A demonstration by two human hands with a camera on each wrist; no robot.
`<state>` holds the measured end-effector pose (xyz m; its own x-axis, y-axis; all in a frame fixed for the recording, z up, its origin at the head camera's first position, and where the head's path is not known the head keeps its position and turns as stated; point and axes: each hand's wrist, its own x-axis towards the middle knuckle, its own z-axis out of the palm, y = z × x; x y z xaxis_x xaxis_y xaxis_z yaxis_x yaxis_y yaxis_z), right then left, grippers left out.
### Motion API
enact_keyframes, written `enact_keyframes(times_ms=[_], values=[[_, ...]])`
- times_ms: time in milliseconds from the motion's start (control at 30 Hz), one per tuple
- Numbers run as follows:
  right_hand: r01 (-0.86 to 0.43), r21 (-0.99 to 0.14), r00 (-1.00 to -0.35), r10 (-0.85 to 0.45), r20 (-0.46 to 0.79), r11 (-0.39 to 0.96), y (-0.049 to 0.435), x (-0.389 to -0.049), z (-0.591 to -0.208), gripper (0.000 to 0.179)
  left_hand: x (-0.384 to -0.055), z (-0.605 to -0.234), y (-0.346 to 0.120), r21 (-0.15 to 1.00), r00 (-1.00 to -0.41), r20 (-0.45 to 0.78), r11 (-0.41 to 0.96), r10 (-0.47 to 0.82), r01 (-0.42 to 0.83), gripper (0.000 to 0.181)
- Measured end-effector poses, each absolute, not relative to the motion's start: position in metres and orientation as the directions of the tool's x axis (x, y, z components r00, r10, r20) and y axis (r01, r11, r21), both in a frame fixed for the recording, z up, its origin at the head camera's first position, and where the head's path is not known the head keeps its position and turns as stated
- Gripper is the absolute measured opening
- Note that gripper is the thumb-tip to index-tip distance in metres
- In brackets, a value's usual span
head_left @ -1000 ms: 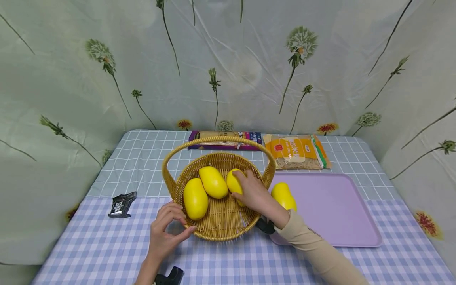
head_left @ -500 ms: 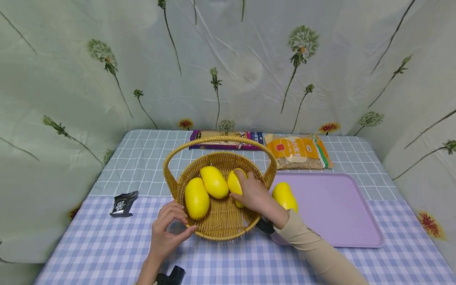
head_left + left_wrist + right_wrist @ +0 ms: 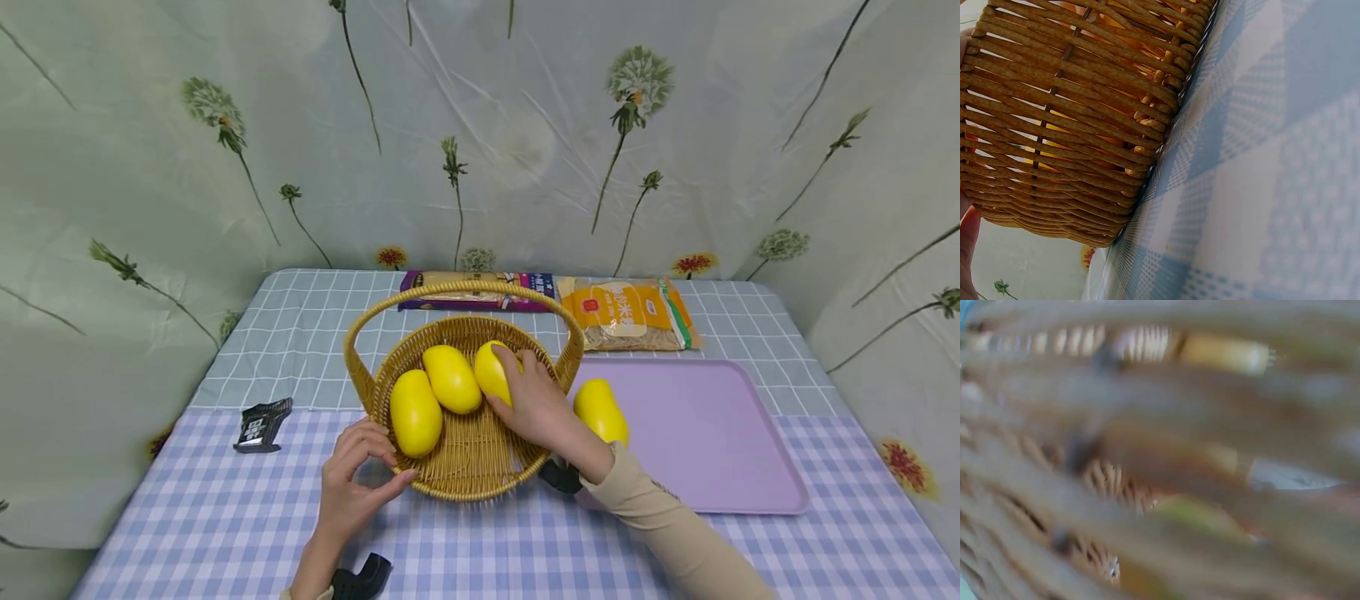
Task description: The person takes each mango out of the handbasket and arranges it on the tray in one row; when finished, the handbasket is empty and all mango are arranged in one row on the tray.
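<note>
Right hand (image 3: 532,408): clamped on right yellow fruit (image 3: 491,372), inside wicker basket (image 3: 471,454) | left hand (image 3: 354,475): finger and thumb gripping basket's near-left rim | middle fruit (image 3: 452,380), left fruit (image 3: 415,414): also in basket | fourth fruit (image 3: 600,408): at purple tray's (image 3: 705,442) left side

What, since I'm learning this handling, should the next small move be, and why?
Probably ease the right hand off the gripped fruit: it is already inside the basket with two other fruits, the left hand holds the rim, and a fourth fruit lies on the tray.
</note>
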<state>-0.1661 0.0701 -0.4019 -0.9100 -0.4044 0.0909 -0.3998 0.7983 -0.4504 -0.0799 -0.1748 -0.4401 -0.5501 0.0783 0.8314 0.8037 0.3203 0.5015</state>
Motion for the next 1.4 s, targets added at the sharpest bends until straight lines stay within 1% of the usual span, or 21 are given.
enact_keyframes(times_ms=[233, 367, 667, 900, 1233, 1400], values=[[-0.436, -0.521, -0.897, -0.403, 0.183, 0.734, 0.072, -0.16, -0.399, 0.07, -0.081, -0.441, -0.175, 0.491, -0.539, 0.838, 0.319, 0.08, 0.811, 0.032], [-0.453, -0.574, -0.888, -0.4, 0.225, 0.682, 0.075, -0.156, -0.395, 0.071, -0.081, -0.44, -0.175, 0.494, -0.543, 0.836, 0.321, 0.081, 0.808, 0.032], [-0.447, -0.657, -0.889, -0.38, 0.254, 0.607, 0.083, -0.145, -0.389, 0.074, -0.079, -0.437, -0.175, 0.502, -0.555, 0.828, 0.338, 0.076, 0.796, 0.032], [-0.493, -0.689, -0.863, -0.4, 0.309, 0.532, 0.093, -0.134, -0.384, 0.081, -0.08, -0.437, -0.174, 0.505, -0.557, 0.827, 0.334, 0.076, 0.796, 0.032], [-0.556, -0.744, -0.815, -0.418, 0.4, 0.371, 0.114, -0.119, -0.38, 0.083, -0.08, -0.437, -0.174, 0.502, -0.555, 0.829, 0.336, 0.076, 0.797, 0.032], [-0.579, -0.741, -0.802, -0.399, 0.444, 0.34, 0.127, -0.114, -0.38, 0.088, -0.08, -0.438, -0.174, 0.497, -0.548, 0.833, 0.334, 0.076, 0.801, 0.032]])
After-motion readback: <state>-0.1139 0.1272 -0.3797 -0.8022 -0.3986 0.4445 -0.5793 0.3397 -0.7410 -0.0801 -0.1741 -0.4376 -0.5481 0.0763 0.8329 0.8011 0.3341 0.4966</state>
